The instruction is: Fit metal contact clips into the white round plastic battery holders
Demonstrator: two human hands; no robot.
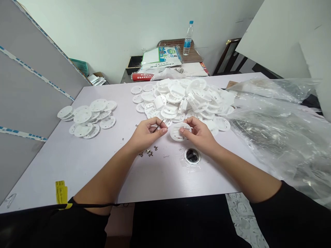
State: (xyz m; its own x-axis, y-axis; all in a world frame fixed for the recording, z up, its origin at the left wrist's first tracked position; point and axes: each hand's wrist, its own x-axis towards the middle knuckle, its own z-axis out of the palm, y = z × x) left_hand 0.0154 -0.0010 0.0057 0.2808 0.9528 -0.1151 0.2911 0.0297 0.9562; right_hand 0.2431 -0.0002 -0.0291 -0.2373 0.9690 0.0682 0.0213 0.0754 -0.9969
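Note:
My left hand (151, 132) is closed round a thin dark pointed tool (158, 126), its thumb and forefinger pinched together beside the disc; anything tiny between the fingertips is too small to name. My right hand (198, 133) grips a round white plastic disc (177, 132) by its right edge, thumb on top. A gap separates my left fingertips from the disc. Small metal parts (149, 152) lie on the table below my left hand. A big heap of white discs (178, 94) rises just beyond both hands.
A smaller group of white discs (89, 117) lies at the left. Clear plastic bags (279, 131) cover the table's right side. A round table hole (192, 156) sits below my right hand. Behind stands a water bottle (188, 39). A yellow tag (61, 193) is at the front left.

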